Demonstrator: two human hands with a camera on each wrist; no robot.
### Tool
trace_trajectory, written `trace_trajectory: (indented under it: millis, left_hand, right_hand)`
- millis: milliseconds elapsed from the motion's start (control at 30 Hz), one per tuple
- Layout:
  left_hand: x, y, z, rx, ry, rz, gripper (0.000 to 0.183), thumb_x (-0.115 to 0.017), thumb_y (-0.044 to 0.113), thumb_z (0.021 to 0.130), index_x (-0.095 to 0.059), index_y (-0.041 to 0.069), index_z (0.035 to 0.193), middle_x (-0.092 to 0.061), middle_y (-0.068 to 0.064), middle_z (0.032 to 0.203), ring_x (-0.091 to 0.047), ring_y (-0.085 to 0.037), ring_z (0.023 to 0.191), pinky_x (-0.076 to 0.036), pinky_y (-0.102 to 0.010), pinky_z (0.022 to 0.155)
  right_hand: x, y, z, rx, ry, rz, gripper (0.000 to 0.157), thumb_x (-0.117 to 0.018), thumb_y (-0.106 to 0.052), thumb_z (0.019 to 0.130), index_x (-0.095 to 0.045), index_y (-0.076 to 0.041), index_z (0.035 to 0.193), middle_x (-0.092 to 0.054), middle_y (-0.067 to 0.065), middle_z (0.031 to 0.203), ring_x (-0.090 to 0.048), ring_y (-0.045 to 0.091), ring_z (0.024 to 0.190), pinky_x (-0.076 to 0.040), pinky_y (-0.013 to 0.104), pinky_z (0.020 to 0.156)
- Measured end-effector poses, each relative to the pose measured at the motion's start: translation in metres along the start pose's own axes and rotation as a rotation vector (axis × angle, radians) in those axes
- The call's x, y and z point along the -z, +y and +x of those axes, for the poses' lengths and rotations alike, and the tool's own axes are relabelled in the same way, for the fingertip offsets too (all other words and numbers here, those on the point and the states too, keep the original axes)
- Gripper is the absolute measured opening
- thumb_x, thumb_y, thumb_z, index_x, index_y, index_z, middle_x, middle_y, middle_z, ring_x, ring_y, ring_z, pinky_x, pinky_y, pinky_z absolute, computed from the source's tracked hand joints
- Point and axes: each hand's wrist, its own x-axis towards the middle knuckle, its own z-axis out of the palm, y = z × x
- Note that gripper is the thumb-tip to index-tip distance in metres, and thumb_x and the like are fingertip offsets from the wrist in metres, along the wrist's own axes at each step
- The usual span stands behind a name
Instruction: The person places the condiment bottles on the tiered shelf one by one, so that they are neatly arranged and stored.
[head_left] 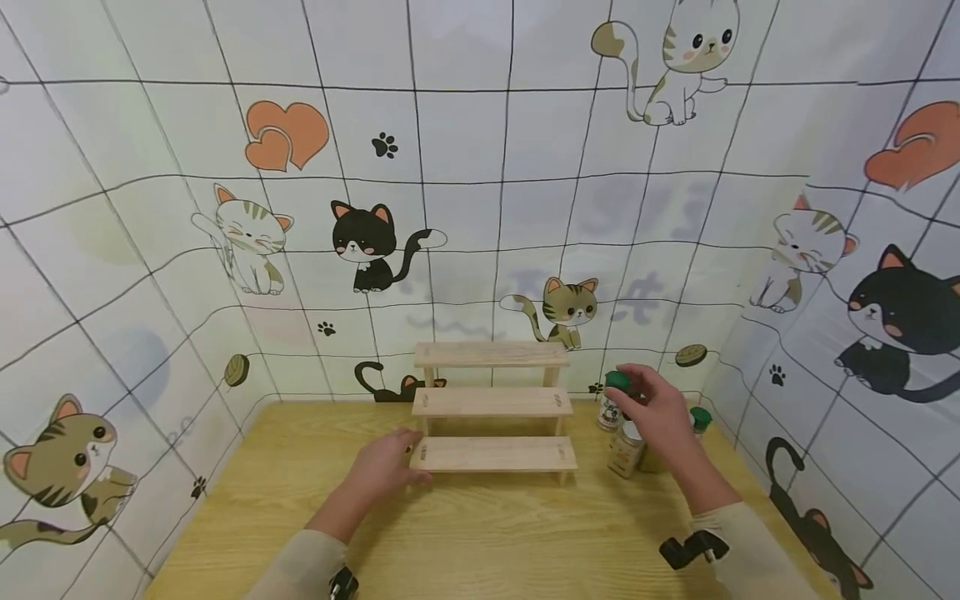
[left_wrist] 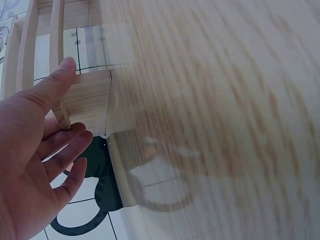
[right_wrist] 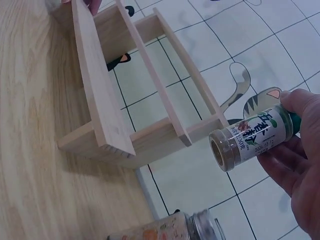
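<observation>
A three-step wooden shelf [head_left: 491, 402] stands on the table. At the left end of its lowest step is my left hand [head_left: 382, 467]; in the left wrist view the thumb and fingers pinch the end of that board [left_wrist: 61, 111]. To the right of the shelf, my right hand [head_left: 663, 421] holds a spice jar [head_left: 608, 414] by its green cap. The right wrist view shows this jar [right_wrist: 257, 136] as clear, with a white and green label, its base raised off the table beside the shelf's end.
Below my right hand stands another jar [head_left: 626, 452] with a pale lid, partly hidden by other jars and the hand. A green-capped jar [head_left: 701, 419] stands farther right. Cat-printed cloth walls [head_left: 465, 142] enclose the wooden table [head_left: 480, 542] at the back and sides.
</observation>
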Motion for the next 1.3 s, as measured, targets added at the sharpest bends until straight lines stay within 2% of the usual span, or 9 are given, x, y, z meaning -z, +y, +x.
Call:
trace_trajectory:
  millis: [233,533,800,1067,1200,1300]
  left_hand:
    - [0.001,0.004,0.000,-0.005,0.003,0.003,0.083,-0.100,0.048,0.080,-0.070,0.005,0.143,-0.067,-0.024,0.147,-0.067,-0.044,0.131,-0.055,-0.063,0.105]
    - [0.003,0.003,0.000,-0.018,-0.007,0.033,0.083,-0.101,0.048,0.078,-0.071,0.004,0.142,-0.069,-0.020,0.144,-0.070,-0.041,0.127,-0.058,-0.060,0.100]
    - [0.001,0.002,0.001,-0.030,0.003,0.046,0.083,-0.101,0.049,0.078,-0.071,0.006,0.142,-0.071,-0.018,0.142,-0.072,-0.039,0.123,-0.060,-0.058,0.097]
    - [-0.003,0.000,0.002,-0.019,-0.004,0.052,0.084,-0.101,0.050,0.077,-0.071,0.006,0.142,-0.071,-0.019,0.142,-0.073,-0.039,0.121,-0.060,-0.057,0.097]
    - [-0.001,0.000,0.002,-0.010,-0.007,0.053,0.084,-0.101,0.050,0.078,-0.071,0.007,0.143,-0.070,-0.019,0.144,-0.072,-0.039,0.124,-0.059,-0.057,0.100]
    - [0.002,0.002,0.003,-0.013,-0.005,0.040,0.083,-0.101,0.048,0.078,-0.070,0.006,0.143,-0.070,-0.020,0.144,-0.072,-0.039,0.123,-0.059,-0.058,0.100]
  right_hand:
    - [-0.016,-0.008,0.023,0.072,-0.051,0.015,0.046,-0.080,-0.034,0.106,-0.066,-0.012,0.144,-0.075,0.010,0.119,-0.072,0.022,0.107,-0.057,0.019,0.084]
    - [-0.048,-0.026,0.050,0.145,-0.110,0.049,0.041,-0.083,-0.030,0.103,-0.066,-0.013,0.135,-0.076,0.006,0.116,-0.073,0.020,0.107,-0.061,0.026,0.085]
    - [-0.080,-0.060,0.081,0.202,-0.170,0.098,0.038,-0.086,-0.027,0.101,-0.066,-0.013,0.130,-0.073,0.007,0.116,-0.072,0.025,0.108,-0.063,0.045,0.091]
    - [-0.121,-0.097,0.113,0.192,-0.232,0.096,0.039,-0.086,-0.032,0.101,-0.066,-0.013,0.130,-0.075,0.006,0.118,-0.073,0.028,0.110,-0.060,0.051,0.092]
    - [-0.142,-0.116,0.129,0.227,-0.271,0.083,0.040,-0.085,-0.034,0.101,-0.066,-0.013,0.130,-0.073,0.005,0.117,-0.070,0.024,0.111,-0.059,0.050,0.094]
    - [-0.157,-0.127,0.137,0.220,-0.283,0.096,0.039,-0.085,-0.033,0.101,-0.066,-0.014,0.130,-0.070,0.005,0.118,-0.070,0.024,0.111,-0.059,0.049,0.092]
